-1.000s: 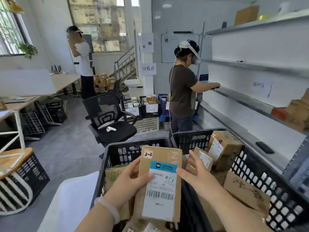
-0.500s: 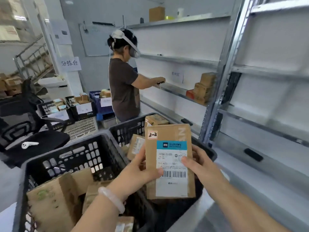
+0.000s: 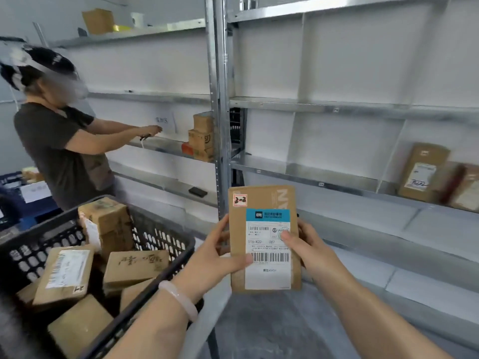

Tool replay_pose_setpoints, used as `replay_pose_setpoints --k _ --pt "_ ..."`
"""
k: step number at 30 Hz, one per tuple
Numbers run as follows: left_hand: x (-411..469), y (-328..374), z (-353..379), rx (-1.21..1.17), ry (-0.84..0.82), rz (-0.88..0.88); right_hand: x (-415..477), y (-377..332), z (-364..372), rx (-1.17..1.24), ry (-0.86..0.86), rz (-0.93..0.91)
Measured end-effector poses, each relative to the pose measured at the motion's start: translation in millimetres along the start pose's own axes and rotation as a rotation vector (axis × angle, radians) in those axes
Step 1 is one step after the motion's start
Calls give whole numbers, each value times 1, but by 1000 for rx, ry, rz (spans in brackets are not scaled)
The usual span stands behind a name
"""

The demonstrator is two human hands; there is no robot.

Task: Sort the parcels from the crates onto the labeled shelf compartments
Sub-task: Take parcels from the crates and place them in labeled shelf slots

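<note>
I hold a flat brown cardboard parcel [image 3: 261, 203] upright in front of me, its white and blue shipping label and a small red-edged sticker facing me. My left hand [image 3: 215, 257] grips its left edge with the thumb across the label's barcode. My right hand [image 3: 308, 247] grips its right edge, thumb on the label. A black plastic crate [image 3: 158, 237] with several brown parcels stands at the lower left. The metal shelf unit [image 3: 305, 172] with white dividers fills the view ahead and to the right.
Another person [image 3: 59, 149] in a dark shirt stands at the left, hands on a shelf. Stacked boxes [image 3: 203, 137] sit by the shelf upright [image 3: 219, 125]. Two parcels [image 3: 422, 172] lean in a right-hand compartment. A dark small object [image 3: 197, 191] lies on a lower shelf.
My view has swung right from the crates toward the shelves. The parcel, held in both hands throughout, has come out over the crate's edge and now faces the shelf compartments.
</note>
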State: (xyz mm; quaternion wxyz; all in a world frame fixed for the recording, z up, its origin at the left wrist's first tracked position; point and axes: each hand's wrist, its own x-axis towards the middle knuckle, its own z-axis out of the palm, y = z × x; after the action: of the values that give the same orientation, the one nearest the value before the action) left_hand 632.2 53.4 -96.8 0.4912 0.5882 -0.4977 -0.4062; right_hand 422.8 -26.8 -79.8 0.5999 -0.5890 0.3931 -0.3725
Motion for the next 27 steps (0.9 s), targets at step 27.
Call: replay_pose_setpoints --k 27 --pt "260 36 313 -64 -285 22 88 24 -350 -79 350 42"
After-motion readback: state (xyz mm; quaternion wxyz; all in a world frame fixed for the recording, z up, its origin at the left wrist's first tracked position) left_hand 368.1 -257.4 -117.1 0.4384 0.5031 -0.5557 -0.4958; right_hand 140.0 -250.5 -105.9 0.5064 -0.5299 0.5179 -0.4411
